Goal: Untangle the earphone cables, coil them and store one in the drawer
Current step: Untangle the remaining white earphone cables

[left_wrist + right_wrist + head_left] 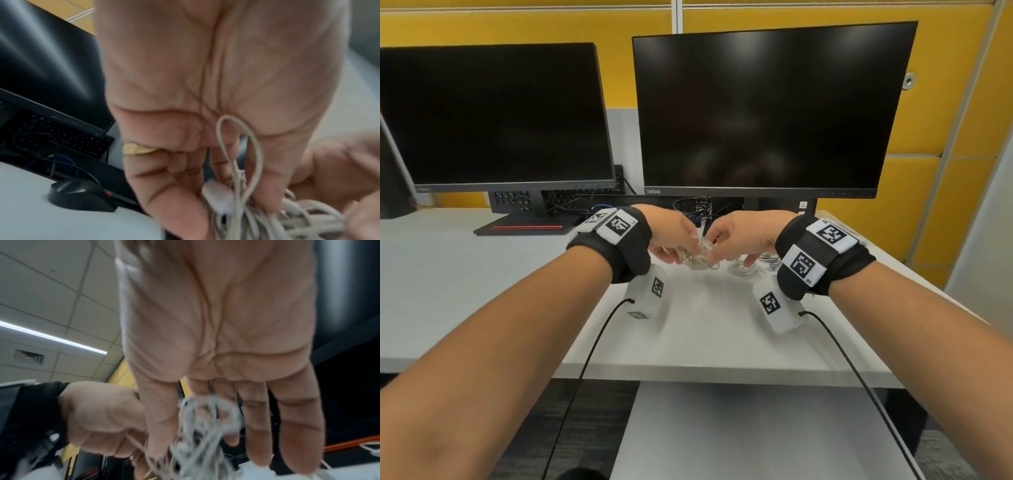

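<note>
1. The tangled earphone cables [697, 255] hang bunched between your hands, just above the counter [705, 329]; pull hard and the knots likely tighten.
2. Your left hand [671, 236] has its fingers [257, 191] curled around a loop and the cable's small white inline piece; a tug there could strain it.
3. Your right hand [739, 236] pinches strands with thumb and forefinger, its other fingers [296, 426] straight; a loose pinch may drop the bunch onto the second cable pile [748, 267], re-tangling both.
</note>
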The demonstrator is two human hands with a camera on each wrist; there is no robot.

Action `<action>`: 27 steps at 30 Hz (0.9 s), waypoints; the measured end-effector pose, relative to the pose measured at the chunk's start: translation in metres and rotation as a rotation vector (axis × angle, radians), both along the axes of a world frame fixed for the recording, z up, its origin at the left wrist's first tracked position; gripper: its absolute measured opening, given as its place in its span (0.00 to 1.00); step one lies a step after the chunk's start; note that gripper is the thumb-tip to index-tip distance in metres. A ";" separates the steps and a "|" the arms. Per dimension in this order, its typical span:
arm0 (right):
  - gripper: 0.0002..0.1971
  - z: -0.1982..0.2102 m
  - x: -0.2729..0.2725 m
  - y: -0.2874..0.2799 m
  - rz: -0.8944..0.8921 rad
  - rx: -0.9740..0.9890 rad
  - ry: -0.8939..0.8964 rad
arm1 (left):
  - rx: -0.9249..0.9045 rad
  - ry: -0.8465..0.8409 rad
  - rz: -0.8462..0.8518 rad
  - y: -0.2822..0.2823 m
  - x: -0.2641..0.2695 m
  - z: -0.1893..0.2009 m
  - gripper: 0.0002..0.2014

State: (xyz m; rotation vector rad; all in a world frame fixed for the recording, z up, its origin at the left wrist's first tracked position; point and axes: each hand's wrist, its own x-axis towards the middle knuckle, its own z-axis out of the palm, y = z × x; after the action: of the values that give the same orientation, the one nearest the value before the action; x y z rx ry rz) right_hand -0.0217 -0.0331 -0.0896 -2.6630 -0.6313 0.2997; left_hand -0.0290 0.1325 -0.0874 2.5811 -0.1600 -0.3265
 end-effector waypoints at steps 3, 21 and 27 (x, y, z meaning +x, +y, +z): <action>0.14 0.002 0.006 0.006 -0.030 0.207 -0.083 | -0.233 -0.123 0.032 0.000 -0.003 0.015 0.08; 0.06 0.018 0.040 0.016 -0.229 1.219 -0.009 | -0.830 -0.705 -0.013 -0.013 0.037 -0.003 0.10; 0.09 -0.002 0.057 0.021 -0.179 1.371 0.034 | -0.609 -1.044 0.144 -0.012 0.066 -0.015 0.03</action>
State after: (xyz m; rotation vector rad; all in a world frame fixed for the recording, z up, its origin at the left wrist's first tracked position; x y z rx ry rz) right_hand 0.0356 -0.0122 -0.0913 -1.3623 -0.3474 -0.1328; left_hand 0.0366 0.1208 -0.1028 1.8908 -0.3638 0.9908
